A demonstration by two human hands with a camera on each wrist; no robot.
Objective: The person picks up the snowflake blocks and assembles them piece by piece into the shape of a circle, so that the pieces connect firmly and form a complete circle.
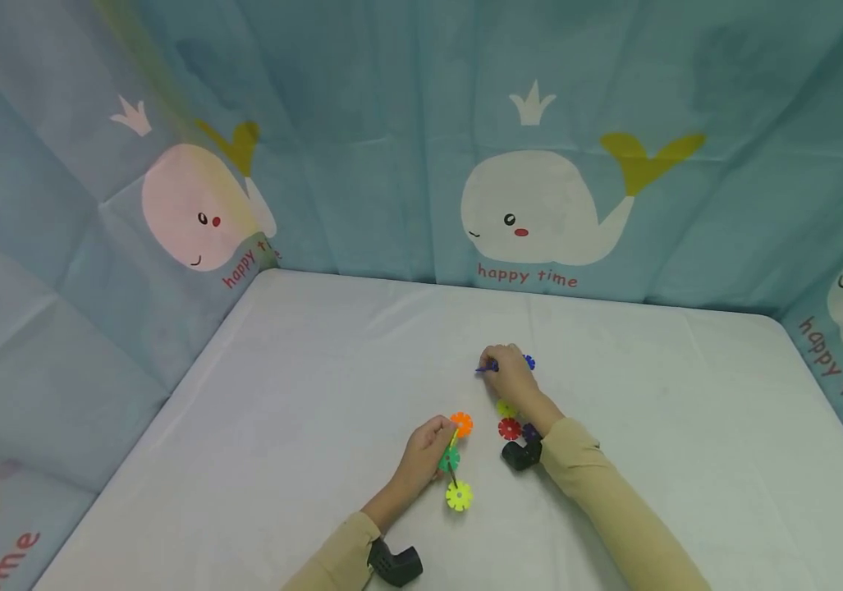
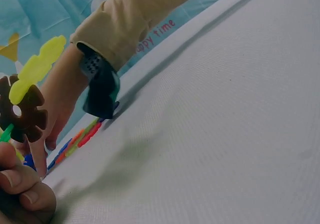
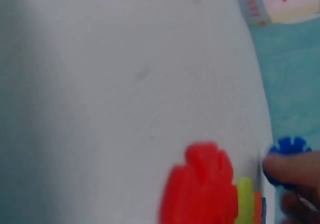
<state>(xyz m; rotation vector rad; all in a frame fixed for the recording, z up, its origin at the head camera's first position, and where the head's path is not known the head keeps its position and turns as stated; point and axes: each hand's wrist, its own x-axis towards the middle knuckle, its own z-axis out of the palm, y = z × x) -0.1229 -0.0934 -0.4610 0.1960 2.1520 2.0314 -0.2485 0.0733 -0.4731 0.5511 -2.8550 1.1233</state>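
My left hand [image 1: 421,451] grips a joined chain of notched plastic discs. In it I see a green disc [image 1: 450,458], a brown disc [image 2: 22,109] and a yellow disc [image 1: 459,496] at the lower end. An orange disc [image 1: 461,423] shows at the fingertips; whether it belongs to the chain I cannot tell. Farther off, my right hand [image 1: 511,376] pinches a blue disc [image 3: 287,151], seen edge-on in the head view. Under and beside that wrist lie a red disc [image 1: 509,428], a yellow-green disc [image 1: 506,408] and a dark blue disc [image 1: 531,432]. Another blue disc [image 1: 529,362] shows beyond the hand.
A white cloth [image 1: 303,386] covers the table. Blue curtains [image 1: 362,164] with printed whales stand along its back and sides. Black wrist devices [image 1: 396,565] are strapped to both forearms, and the right one hangs close to the loose discs.
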